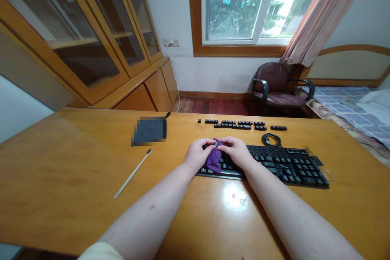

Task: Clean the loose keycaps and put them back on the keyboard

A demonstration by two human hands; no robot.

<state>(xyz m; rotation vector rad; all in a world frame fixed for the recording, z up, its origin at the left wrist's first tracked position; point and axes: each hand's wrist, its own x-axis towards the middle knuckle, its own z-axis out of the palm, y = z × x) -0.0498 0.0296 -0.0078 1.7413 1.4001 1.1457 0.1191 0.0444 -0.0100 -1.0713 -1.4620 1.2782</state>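
Above the left part of a black keyboard (274, 162), my left hand (196, 155) and my right hand (238, 152) meet with their fingertips pinched together. Between them they grip a purple cloth (215, 158), whose loose end hangs down over the keys. A small dark piece that looks like a keycap (216, 144) shows in the cloth at my fingertips. Behind the keyboard, loose black keycaps (233, 126) lie in short rows. The keyboard's coiled cable (271, 140) rests near its back edge.
A long white stick-like brush (132, 174) with a dark tip lies on the wooden table (76, 178) to the left. Behind it is a dark pouch (150, 130), partly blurred. Thin clear pieces (329, 174) lie by the keyboard's right end. A chair (276, 85) stands beyond the table.
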